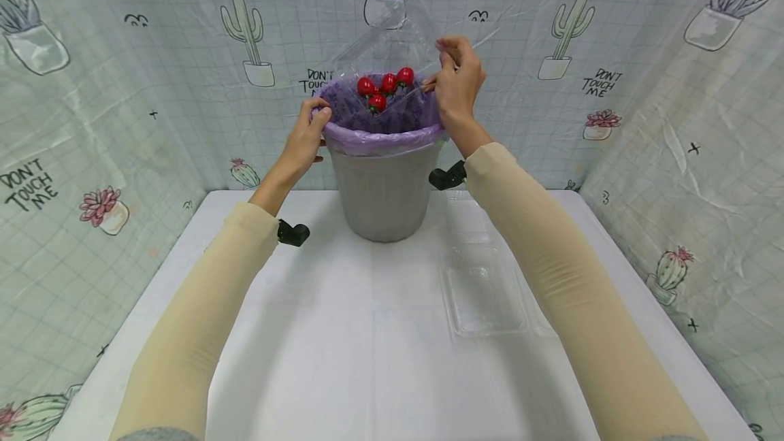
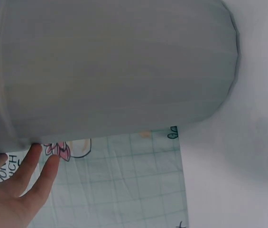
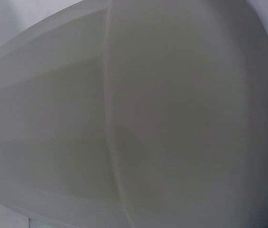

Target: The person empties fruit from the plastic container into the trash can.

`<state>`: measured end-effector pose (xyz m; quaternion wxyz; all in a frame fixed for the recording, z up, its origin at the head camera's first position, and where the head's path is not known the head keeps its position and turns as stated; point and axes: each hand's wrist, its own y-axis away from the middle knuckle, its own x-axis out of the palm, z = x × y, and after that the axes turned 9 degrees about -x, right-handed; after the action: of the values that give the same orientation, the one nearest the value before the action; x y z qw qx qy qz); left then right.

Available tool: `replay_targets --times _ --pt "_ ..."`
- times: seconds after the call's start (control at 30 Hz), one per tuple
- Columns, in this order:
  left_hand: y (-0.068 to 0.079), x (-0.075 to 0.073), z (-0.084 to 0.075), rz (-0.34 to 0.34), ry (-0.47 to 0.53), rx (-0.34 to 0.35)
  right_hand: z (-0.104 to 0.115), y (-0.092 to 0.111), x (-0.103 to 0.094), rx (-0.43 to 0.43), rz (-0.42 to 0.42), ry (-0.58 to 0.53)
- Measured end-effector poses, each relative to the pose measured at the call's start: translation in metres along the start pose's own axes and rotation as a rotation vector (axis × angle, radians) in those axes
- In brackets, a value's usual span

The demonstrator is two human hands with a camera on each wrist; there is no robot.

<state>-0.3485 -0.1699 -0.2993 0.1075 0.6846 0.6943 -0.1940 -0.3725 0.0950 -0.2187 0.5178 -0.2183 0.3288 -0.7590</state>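
A grey bin (image 1: 382, 189), lined with a purple bag (image 1: 382, 141) folded over its rim, stands at the back of the table. My left hand (image 1: 306, 131) grips the rim on the left side; in the left wrist view, fingers (image 2: 43, 183) spread along the bin's outer wall (image 2: 115, 71). Above the right rim, my right hand (image 1: 459, 77) pinches a clear plastic bag (image 1: 404, 36), which stands up over the bin's mouth. Several red cherry tomatoes (image 1: 377, 102) show through the clear plastic, low in the bag. The bin wall (image 3: 171, 114) fills the right wrist view, hiding that hand.
Clear plastic trays (image 1: 486, 298) lie on the white table (image 1: 331, 359) to the right, partly behind my right sleeve (image 1: 551, 257). A curtain (image 1: 294, 12) printed with cacti hangs close behind the bin and along both sides.
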Motion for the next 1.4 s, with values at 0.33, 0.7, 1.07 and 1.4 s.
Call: replay_targets --times 0.33,0.7,1.07,1.4 --pt "0.0 0.0 0.0 0.002 0.0 -0.001 -0.019 -0.007 0.002 -0.04 -0.007 0.032" --pt "0.0 0.0 0.0 0.003 -0.007 -0.016 -0.019 -0.006 0.003 -0.048 -0.011 0.059" --pt "-0.001 -0.001 0.0 -0.002 -0.011 -0.007 -0.018 -0.006 0.004 -0.076 -0.009 0.052" --pt "-0.001 0.0 0.0 -0.004 -0.01 -0.006 -0.019 -0.007 0.004 -0.127 -0.023 0.137"
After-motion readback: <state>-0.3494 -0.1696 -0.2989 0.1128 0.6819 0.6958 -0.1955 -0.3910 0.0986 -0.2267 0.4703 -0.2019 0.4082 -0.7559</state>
